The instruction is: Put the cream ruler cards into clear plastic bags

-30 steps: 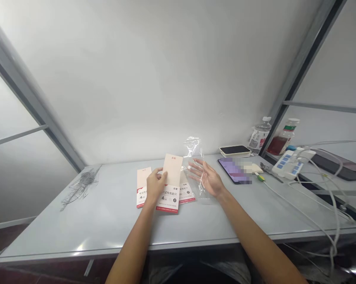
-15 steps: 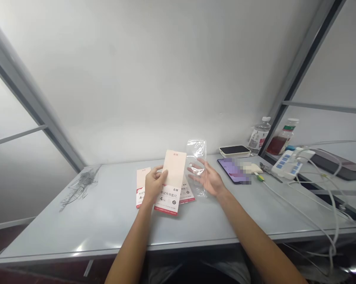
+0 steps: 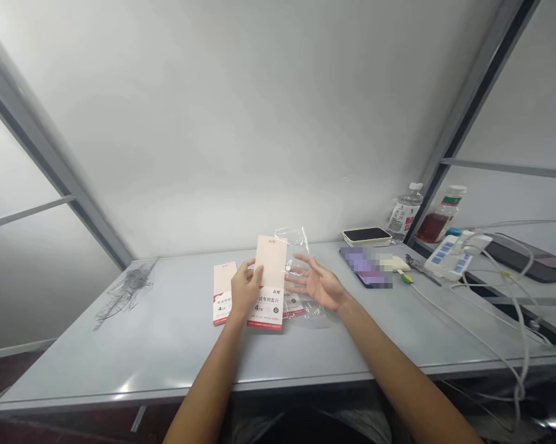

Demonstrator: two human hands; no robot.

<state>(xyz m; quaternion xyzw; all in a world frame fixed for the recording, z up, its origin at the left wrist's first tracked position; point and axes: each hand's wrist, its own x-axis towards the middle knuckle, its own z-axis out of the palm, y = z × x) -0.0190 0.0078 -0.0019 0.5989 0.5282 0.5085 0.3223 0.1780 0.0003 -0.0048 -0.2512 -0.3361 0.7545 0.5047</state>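
Observation:
My left hand (image 3: 245,285) is closed on a paper card (image 3: 271,265), thumb in front. The card is pale pink above, white with printed Chinese text below, and has a red bottom edge. Beside it, a clear plastic pouch (image 3: 298,237) with a round white snap stands tilted, its left edge by the card. My right hand (image 3: 322,283) is at the pouch with its fingers stretched and spread; whether it bears the pouch's weight is unclear. Behind my left hand lies a similar card (image 3: 224,277), and another red-edged card (image 3: 294,304) is partly covered.
To the right lie a purple-screened phone (image 3: 363,268), a pale-cased phone (image 3: 367,237) and nail clippers-like metal tool (image 3: 421,269). Farther right are a water bottle (image 3: 405,213), a jar (image 3: 442,216), a power strip (image 3: 456,254) and loose white cables (image 3: 463,336). Dark scribbles (image 3: 130,287) mark the left tabletop.
The clear pouch has shifted left and tilted, closer to the card. My right hand has moved slightly left with it. The held card has turned more upright.

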